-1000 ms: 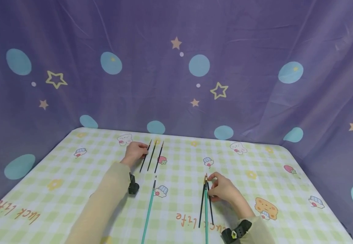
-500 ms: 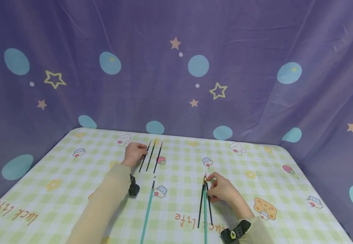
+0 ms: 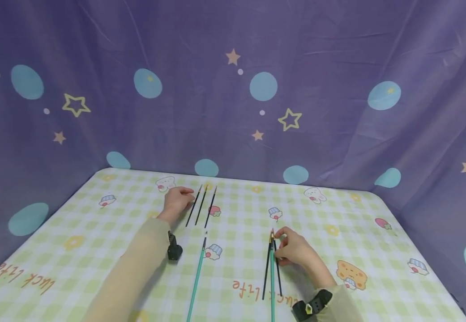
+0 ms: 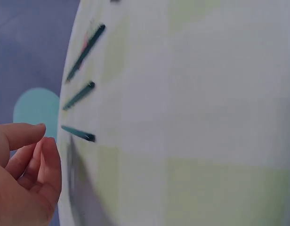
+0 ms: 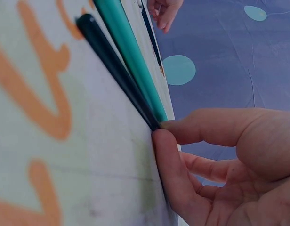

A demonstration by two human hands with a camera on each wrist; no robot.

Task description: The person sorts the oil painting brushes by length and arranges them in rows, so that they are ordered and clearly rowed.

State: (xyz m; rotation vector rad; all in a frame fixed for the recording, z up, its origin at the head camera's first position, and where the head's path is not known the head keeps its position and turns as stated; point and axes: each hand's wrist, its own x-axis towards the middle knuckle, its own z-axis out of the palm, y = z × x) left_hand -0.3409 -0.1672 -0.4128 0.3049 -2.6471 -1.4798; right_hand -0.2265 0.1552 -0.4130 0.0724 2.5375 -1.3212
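Note:
In the head view my left hand (image 3: pixel 176 203) is just left of three slim black paintbrushes lying side by side, nearest the leftmost black paintbrush (image 3: pixel 191 210). The left wrist view shows its thumb and loosely bent fingers with nothing between them, apart from that brush (image 4: pixel 79 133). My right hand (image 3: pixel 295 248) pinches the right-hand black paintbrush (image 3: pixel 278 273) near its bristle end, between thumb and forefinger. This brush lies beside a longer teal paintbrush (image 3: pixel 272 279), with another black paintbrush (image 3: pixel 266 273) on the far side; their tips meet and their handles fan out.
Another teal paintbrush (image 3: pixel 196 286) lies between the hands, below the middle black brush (image 3: pixel 201 203) and the right one (image 3: pixel 211 206). A checked tablecloth (image 3: pixel 233 277) covers the table. A purple curtain (image 3: pixel 216 134) hangs behind it.
The left fingers have come away from the leftmost black paintbrush, leaving it beside the other two. My right hand keeps its pinch and its place.

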